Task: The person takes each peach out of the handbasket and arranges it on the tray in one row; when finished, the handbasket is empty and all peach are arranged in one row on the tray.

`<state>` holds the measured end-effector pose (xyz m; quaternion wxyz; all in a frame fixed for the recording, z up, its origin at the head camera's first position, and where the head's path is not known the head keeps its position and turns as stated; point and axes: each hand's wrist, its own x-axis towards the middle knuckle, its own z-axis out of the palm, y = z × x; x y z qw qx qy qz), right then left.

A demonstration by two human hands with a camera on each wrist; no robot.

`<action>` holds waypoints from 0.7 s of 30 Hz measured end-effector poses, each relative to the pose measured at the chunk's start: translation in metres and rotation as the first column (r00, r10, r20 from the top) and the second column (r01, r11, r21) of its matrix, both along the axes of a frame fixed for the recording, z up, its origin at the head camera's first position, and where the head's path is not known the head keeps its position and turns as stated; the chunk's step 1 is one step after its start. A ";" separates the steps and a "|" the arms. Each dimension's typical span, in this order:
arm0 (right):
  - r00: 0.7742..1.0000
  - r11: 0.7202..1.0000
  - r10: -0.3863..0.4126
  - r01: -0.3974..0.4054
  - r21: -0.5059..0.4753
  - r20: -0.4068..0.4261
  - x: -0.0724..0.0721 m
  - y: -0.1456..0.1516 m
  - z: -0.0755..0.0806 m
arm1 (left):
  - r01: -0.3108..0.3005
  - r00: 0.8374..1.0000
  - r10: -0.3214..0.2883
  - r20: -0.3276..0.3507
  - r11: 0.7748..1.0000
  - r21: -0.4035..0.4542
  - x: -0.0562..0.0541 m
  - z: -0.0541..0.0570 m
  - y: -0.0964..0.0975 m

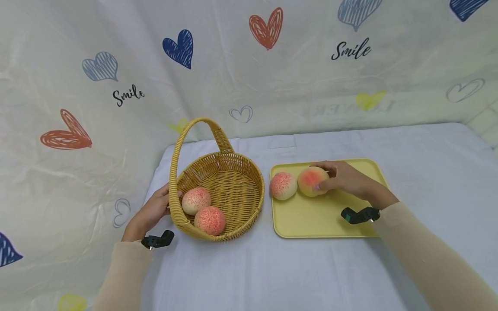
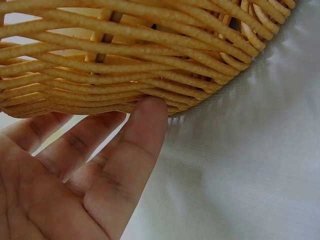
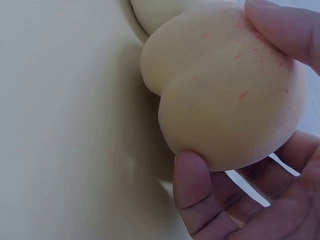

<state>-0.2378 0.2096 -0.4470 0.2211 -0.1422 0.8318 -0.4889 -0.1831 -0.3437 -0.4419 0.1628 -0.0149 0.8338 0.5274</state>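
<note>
My left hand (image 1: 151, 210) is at the left side of a woven basket (image 1: 237, 190) with a tall arched handle. In the left wrist view, the thumb (image 2: 142, 135) presses the basket's outer edge while the other fingers pass behind it. Two speckled pink peaches (image 1: 196, 201) (image 1: 210, 220) lie inside, at the basket's left. Over a yellow tray (image 1: 307, 220), my right hand (image 1: 344, 178) grips a yellow peach with a red blush (image 1: 311, 180) between thumb and fingers. Whether this peach still touches the tray I cannot tell. Close on its left, a speckled peach (image 1: 283, 185) sits on the tray.
White cloth (image 1: 249, 272) covers the table. A pale curtain (image 1: 218, 86) printed with hearts and lettering hangs behind it and along the left. The tray stands just right of the basket, with a narrow gap between them.
</note>
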 end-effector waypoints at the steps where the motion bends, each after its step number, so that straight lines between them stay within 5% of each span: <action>1: 1.000 1.000 -0.001 0.001 0.000 0.000 0.000 0.000 0.000 | 0.000 1.000 0.000 0.000 1.000 0.002 0.000 0.000 0.000; 21: 0.998 0.998 -0.007 0.011 -0.062 0.057 0.004 -0.001 -0.001 | 0.011 1.000 -0.011 -0.004 1.000 0.016 -0.001 -0.002 -0.001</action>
